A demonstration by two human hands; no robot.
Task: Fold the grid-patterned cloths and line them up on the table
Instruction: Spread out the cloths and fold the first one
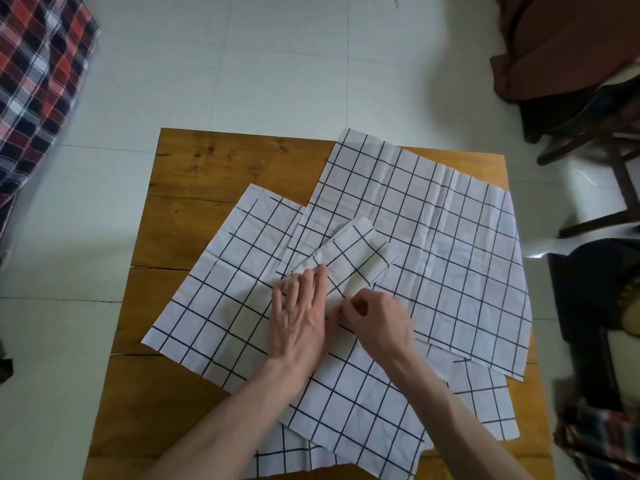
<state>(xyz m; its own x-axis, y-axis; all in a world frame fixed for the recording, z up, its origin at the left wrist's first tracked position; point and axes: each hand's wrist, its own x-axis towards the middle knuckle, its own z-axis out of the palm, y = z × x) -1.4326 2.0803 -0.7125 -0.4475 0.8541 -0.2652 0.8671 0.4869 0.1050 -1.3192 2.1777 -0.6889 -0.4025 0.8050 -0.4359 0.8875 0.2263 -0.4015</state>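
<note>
Pressing flat-fingered, the left hand (298,320) held the folded cloth (349,265) while the right hand (377,317) pinched its edge; loose cloths (433,237) covered the table (207,174), chair (588,140) nearby.

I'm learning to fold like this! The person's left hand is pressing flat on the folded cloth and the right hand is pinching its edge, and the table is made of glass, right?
Nearly. The head view shows the table is brown wood with knots and cracks, not glass. The rest holds: the left hand presses flat on the folded grid cloth, and the right hand pinches its near edge.
</note>
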